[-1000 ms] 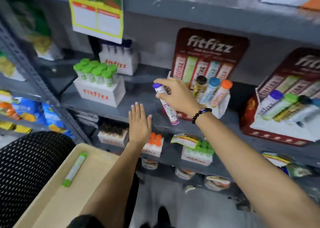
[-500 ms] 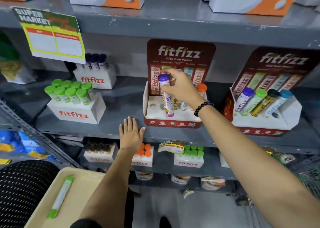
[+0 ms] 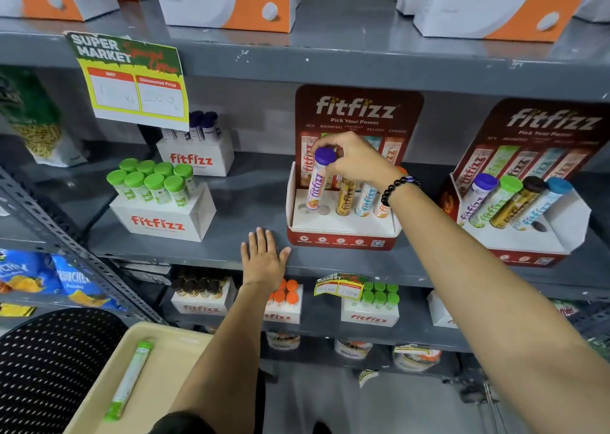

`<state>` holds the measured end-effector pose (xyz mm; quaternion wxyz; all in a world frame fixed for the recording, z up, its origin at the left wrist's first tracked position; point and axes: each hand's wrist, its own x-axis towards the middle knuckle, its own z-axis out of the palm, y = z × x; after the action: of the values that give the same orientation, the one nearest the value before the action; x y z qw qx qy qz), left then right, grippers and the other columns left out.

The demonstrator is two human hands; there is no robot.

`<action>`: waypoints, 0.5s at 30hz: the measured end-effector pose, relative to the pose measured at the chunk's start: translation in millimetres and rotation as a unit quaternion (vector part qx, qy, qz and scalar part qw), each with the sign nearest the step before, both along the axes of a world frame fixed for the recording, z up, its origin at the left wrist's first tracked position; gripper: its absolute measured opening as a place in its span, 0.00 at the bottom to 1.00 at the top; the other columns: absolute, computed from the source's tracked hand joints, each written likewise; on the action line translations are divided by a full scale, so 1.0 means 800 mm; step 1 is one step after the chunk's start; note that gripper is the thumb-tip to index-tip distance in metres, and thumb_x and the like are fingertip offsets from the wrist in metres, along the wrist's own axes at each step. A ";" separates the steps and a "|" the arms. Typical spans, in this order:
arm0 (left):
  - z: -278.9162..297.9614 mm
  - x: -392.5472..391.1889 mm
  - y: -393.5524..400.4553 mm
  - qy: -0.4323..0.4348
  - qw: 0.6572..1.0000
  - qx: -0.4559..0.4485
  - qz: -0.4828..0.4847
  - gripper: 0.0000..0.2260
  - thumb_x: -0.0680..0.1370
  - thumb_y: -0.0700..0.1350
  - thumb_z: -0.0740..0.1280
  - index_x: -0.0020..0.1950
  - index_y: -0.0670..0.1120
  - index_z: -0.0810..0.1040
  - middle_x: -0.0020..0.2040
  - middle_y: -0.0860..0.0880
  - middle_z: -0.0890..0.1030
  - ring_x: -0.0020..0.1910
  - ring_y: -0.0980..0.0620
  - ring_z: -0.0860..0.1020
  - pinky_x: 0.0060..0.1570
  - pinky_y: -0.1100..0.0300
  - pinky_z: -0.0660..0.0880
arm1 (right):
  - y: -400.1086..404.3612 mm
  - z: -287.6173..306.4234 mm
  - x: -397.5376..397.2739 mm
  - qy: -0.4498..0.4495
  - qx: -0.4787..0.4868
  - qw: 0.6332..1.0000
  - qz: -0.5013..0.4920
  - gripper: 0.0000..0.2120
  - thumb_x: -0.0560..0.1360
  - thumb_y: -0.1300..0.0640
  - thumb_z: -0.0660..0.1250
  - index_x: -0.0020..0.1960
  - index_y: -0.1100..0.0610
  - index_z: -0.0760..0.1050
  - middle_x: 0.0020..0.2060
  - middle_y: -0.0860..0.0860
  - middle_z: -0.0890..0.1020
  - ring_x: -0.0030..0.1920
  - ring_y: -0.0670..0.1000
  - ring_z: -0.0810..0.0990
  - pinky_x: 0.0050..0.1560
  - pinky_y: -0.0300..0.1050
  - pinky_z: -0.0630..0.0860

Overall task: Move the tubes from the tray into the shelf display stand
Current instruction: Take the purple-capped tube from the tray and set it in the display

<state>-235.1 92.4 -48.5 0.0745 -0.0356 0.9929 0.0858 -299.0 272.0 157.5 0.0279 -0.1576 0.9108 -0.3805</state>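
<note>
The grey shelf (image 3: 231, 245) is touched by the flat, released left hand (image 3: 264, 262), just beside the red display stand (image 3: 340, 239). A purple-capped tube (image 3: 317, 183) is grasped at its cap in the grip of the right hand (image 3: 356, 159), its base at the stand's left holes, while a green tube (image 3: 128, 381) is left lying in the beige tray (image 3: 165, 397)

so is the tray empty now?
No. One green-capped tube lies on the tray, while the right hand holds the purple-capped tube.
</note>
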 end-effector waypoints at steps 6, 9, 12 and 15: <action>-0.003 -0.001 -0.001 0.002 1.000 0.005 0.002 0.29 0.80 0.58 0.41 0.76 0.43 0.41 0.77 0.43 0.41 0.75 0.44 0.39 0.72 0.48 0.39 | -0.015 -0.020 -0.014 0.004 0.022 1.000 -0.009 0.23 0.67 0.73 0.66 0.55 0.51 0.79 0.59 0.54 0.79 0.57 0.54 0.77 0.58 0.48 0.76; -0.004 -0.002 0.000 0.004 1.000 0.000 0.003 0.29 0.80 0.59 0.41 0.76 0.43 0.41 0.77 0.43 0.41 0.75 0.44 0.39 0.72 0.48 0.39 | -0.021 -0.028 -0.019 0.010 0.027 0.999 -0.017 0.23 0.68 0.73 0.66 0.55 0.51 0.79 0.60 0.54 0.78 0.59 0.55 0.76 0.61 0.51 0.76; -0.004 -0.001 0.000 0.005 1.000 -0.002 0.002 0.29 0.80 0.59 0.41 0.76 0.44 0.40 0.77 0.43 0.41 0.75 0.44 0.39 0.72 0.49 0.38 | -0.026 -0.026 -0.021 0.011 0.046 0.999 -0.017 0.23 0.69 0.73 0.65 0.59 0.53 0.78 0.62 0.55 0.77 0.61 0.56 0.75 0.61 0.50 0.75; -0.005 -0.001 0.000 0.007 1.000 -0.002 0.003 0.29 0.80 0.59 0.41 0.76 0.44 0.40 0.77 0.43 0.41 0.75 0.44 0.39 0.71 0.48 0.38 | -0.031 -0.025 -0.022 0.003 0.079 0.997 -0.016 0.24 0.71 0.72 0.63 0.62 0.53 0.75 0.65 0.56 0.74 0.62 0.57 0.75 0.59 0.46 0.74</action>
<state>-236.2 92.1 -52.7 0.0675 -0.0377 0.9935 0.0838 -316.3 246.9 137.8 0.0318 -0.1415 0.9405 -0.3073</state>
